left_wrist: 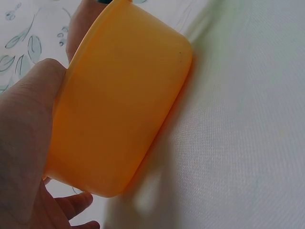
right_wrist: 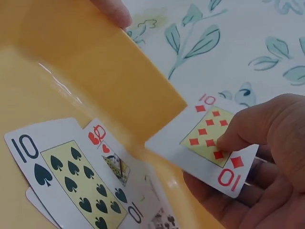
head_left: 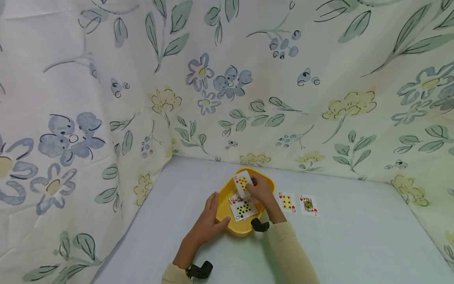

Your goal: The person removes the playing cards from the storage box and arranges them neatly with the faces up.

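Observation:
A yellow plastic tub [head_left: 223,205] stands on the white tabletop. My left hand [head_left: 209,219] holds its near left side, the thumb at the rim and the fingers along the outer wall. Over the tub's far part, my right hand [head_left: 260,191] pinches a ten of diamonds card [right_wrist: 205,136] between thumb and fingers, face up and tilted. Below it in the tub lies a ten of spades [right_wrist: 76,176], partly covering a queen of hearts [right_wrist: 114,160] and other cards.
To the tub's right, a six of hearts [head_left: 287,202] and a jack of hearts [head_left: 309,205] lie face up side by side on the table [head_left: 358,232]. A floral cloth [head_left: 301,130] hangs behind and at the left.

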`<state>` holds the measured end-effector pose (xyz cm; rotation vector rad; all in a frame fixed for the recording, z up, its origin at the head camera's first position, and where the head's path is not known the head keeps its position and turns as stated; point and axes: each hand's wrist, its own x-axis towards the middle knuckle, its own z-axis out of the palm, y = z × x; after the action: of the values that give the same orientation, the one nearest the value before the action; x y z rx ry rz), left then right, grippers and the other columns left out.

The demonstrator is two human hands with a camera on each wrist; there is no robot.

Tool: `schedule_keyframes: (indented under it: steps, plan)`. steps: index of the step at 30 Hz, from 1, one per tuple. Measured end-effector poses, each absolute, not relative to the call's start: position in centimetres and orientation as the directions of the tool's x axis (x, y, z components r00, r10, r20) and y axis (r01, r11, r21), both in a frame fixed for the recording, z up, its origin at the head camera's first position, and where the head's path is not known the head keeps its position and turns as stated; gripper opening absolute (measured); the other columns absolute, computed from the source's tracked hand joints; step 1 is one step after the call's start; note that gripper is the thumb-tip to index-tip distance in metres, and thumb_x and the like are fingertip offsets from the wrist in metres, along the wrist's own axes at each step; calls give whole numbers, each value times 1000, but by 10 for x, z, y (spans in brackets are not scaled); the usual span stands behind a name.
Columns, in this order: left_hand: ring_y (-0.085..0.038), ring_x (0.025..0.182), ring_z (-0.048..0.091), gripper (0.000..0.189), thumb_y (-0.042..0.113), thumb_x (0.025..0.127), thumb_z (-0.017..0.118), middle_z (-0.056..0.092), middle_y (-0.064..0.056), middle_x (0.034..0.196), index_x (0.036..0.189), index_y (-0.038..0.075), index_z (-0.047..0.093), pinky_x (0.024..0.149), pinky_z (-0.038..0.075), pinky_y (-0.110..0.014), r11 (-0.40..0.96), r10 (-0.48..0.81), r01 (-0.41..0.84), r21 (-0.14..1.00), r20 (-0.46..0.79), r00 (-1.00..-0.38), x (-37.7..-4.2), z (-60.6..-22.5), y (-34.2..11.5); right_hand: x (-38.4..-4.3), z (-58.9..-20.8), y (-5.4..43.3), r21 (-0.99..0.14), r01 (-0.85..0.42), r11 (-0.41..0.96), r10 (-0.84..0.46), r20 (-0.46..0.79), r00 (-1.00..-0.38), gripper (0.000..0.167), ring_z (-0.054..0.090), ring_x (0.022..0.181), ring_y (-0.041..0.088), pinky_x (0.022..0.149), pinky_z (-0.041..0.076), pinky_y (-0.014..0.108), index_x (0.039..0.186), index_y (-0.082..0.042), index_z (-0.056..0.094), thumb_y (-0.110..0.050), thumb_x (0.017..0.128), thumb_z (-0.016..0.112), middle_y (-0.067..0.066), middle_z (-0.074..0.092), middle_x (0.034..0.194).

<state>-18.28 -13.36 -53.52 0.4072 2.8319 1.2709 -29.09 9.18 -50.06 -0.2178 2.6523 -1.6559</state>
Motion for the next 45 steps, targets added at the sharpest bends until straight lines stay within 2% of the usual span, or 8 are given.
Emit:
schedule_keyframes:
  steps: [5,11,19,25,29,38,42,45]
  plan:
    - [-33,151,26,96,43,97,65,9,-12,169,165,5,10,117,30,-53,647,241,232,727,94,-966,-183,-535,-133,-281,-487,101,-918,-76,390,-57,58,-997,28,60,90,27,75,54,33,117,2,65,-5,90,69,15,67,103]
    - [-31,151,26,96,42,97,65,9,-10,170,165,5,9,117,30,-51,649,234,225,727,91,-968,-182,-533,-132,-277,-479,122,-926,-18,377,20,28,-999,29,59,91,27,74,53,28,118,2,66,-6,91,72,16,66,105]
    - [-33,151,26,96,40,96,66,9,-12,169,165,4,9,117,30,-53,639,218,208,740,84,-972,-181,-533,-131,-273,-486,170,-927,86,364,114,-47,-992,40,59,96,29,72,53,22,130,4,61,-12,95,71,20,64,113]
    - [-34,151,26,96,40,97,65,9,-12,169,165,5,8,117,30,-54,634,216,202,746,79,-973,-179,-533,-130,-266,-495,206,-918,156,365,175,-98,-980,46,61,95,27,77,57,26,136,7,56,-14,97,69,22,62,116]
    - [-34,151,26,95,40,97,64,9,-12,170,165,5,8,117,30,-54,636,218,205,744,82,-973,-179,-532,-131,-261,-499,226,-919,170,357,195,-105,-975,49,62,93,25,76,58,27,139,9,52,-12,98,67,23,61,115]
    - [-34,151,26,95,40,98,64,8,-11,170,165,7,7,117,29,-55,629,220,204,750,81,-972,-179,-533,-131,-250,-504,263,-854,234,466,269,-115,-956,56,58,102,34,64,50,23,146,10,47,-13,98,63,29,58,123]
    - [-34,151,25,95,40,98,65,8,-11,170,165,7,7,117,29,-55,623,225,208,754,82,-971,-179,-534,-131,-247,-507,282,-811,272,518,302,-124,-945,56,56,105,37,66,48,26,146,11,47,-13,97,62,31,56,126]
    - [-34,151,26,95,40,97,65,7,-10,170,165,6,8,117,30,-55,627,222,208,751,83,-971,-180,-534,-131,-246,-511,295,-785,294,545,333,-120,-935,55,54,108,40,73,49,33,144,12,47,-13,97,61,33,56,127]
